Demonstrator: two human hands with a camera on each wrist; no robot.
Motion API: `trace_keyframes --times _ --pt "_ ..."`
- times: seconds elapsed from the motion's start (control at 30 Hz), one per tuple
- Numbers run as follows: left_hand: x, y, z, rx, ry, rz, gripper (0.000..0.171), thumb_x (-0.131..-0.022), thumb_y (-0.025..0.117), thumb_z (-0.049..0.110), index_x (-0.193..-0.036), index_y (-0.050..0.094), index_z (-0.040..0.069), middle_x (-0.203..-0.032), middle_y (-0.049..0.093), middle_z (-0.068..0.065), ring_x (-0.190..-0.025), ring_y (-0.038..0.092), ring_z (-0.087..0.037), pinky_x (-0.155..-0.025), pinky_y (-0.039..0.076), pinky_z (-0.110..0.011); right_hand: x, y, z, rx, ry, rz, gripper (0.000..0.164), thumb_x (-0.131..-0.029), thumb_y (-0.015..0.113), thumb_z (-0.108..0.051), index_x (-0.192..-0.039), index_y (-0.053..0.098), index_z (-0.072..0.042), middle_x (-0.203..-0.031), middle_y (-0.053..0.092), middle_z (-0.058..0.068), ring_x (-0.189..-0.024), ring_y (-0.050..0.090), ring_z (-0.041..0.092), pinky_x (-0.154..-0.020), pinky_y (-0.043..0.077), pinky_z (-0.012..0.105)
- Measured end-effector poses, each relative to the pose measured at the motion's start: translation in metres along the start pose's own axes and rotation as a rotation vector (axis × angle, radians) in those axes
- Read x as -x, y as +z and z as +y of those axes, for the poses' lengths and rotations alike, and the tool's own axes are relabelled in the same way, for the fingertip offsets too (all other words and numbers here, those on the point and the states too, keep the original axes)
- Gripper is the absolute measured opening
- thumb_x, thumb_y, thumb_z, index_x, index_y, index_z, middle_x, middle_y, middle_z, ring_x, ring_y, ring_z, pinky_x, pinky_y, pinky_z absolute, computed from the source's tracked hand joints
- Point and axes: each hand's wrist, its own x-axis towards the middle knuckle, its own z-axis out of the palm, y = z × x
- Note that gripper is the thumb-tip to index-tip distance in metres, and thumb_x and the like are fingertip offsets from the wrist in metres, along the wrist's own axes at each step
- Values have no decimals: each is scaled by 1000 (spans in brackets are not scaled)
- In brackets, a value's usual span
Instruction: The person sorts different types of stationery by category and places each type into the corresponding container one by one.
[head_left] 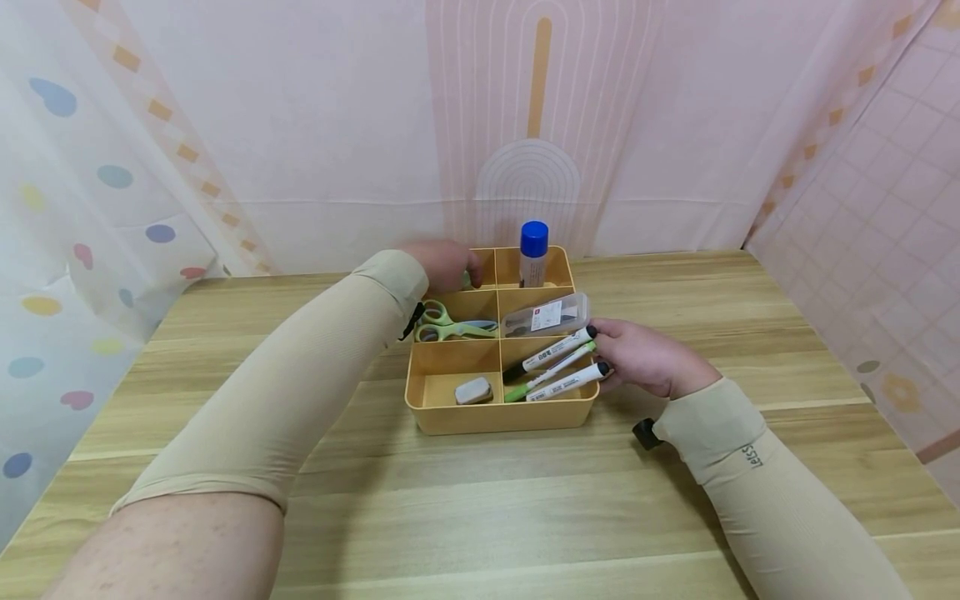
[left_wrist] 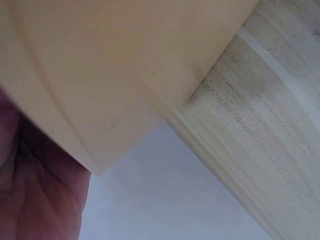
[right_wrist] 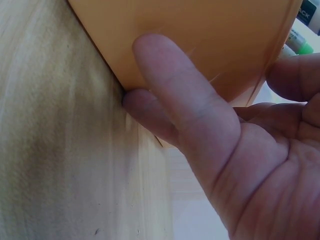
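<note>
A yellow six-compartment organizer [head_left: 501, 417] stands on the wooden table. My left hand [head_left: 444, 265], blurred, reaches over the rim into its back left compartment. Something pale green shows below those fingers; I cannot tell whether they hold it. In the left wrist view the organizer's wall [left_wrist: 125, 60] hides the left fingers. My right hand [head_left: 648, 360] touches the organizer's right outer wall. In the right wrist view, one of its fingers [right_wrist: 185, 85] lies extended before that wall, with the thumb by the rim. Markers [head_left: 566, 383] lean close to this hand.
Green-handled scissors [head_left: 450, 327] occupy the middle left compartment, a clear plastic case [head_left: 547, 317] the middle right. A blue-capped glue stick [head_left: 533, 250] stands upright at back right. At front left lies a white eraser [head_left: 473, 391]. A patterned curtain [head_left: 337, 167] hangs behind the table.
</note>
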Motion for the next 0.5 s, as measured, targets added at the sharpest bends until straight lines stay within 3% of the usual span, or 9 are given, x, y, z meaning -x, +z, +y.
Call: trace_keyframes --times 0.3,0.5 --pt "8 -2 4 19 10 20 42 -100 52 2 -133 70 18 -144 64 -8 -131 56 -29 -114 44 -46 0 -1 1 -7 -4 -5 52 -112 27 -15 -159 31 7 -133 62 28 -102 69 20 -88 62 40" --pt "9 -3 4 -11 27 59 33 -105 57 17 -136 69 16 -140 67 -7 -132 59 -30 -115 45 -48 1 -1 3 -12 -6 -1 52 -110 27 -12 -158 31 8 -135 61 30 -103 69 21 -88 62 40"
